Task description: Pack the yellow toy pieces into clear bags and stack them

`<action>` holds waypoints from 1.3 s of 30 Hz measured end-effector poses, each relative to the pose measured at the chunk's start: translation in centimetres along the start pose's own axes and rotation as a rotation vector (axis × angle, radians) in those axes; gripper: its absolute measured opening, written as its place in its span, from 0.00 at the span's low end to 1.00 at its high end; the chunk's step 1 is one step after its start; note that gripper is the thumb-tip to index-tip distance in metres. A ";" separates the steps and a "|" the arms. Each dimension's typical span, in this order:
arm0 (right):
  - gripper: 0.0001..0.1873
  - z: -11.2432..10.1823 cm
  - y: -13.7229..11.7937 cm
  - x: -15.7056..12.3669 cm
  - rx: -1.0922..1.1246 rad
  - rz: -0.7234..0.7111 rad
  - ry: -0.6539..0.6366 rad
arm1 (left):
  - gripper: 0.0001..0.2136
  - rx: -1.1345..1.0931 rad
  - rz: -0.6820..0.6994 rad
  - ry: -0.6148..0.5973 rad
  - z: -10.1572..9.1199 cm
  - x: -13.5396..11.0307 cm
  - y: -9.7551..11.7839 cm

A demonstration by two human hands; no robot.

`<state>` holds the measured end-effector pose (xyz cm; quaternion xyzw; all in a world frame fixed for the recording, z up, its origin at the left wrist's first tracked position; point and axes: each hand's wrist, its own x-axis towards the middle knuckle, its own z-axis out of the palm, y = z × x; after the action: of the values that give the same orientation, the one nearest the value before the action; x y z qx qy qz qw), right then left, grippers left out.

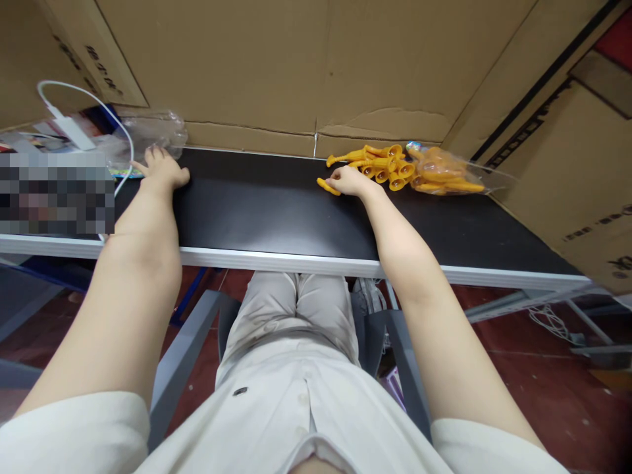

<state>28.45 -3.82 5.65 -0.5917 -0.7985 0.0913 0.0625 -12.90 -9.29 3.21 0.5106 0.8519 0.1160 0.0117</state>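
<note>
My right hand is closed in a pinch on a small orange plastic piece, low over the black tabletop. Only one end of the piece shows; my fingers hide the rest. Just beyond that hand lies a pile of orange toy trumpets, several of their flared bells facing me. Beside the pile, a clear plastic bag holds more orange pieces. At the left, my left hand rests with fingers spread near a crumpled clear plastic bag and holds nothing.
Cardboard walls stand along the back and right of the black table. A white cable with a white plug-like block loops over the left end, near a blurred-out patch. The table has a metal front edge.
</note>
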 end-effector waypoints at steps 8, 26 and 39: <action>0.19 0.0 -0.1 -0.2 0.008 0.000 0.000 | 0.39 -0.019 0.098 0.089 -0.4 -0.9 1.8; 0.19 -0.1 -0.1 -0.1 0.020 0.009 0.004 | 0.29 0.127 0.517 0.101 -0.5 -1.4 10.2; 0.18 0.0 0.1 0.0 -0.001 0.006 0.018 | 0.27 -0.228 0.536 -0.208 -1.1 -1.2 11.3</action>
<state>28.50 -3.78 5.62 -0.5947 -0.7964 0.0858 0.0690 -2.69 -5.50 6.56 0.7215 0.6628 0.1569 0.1249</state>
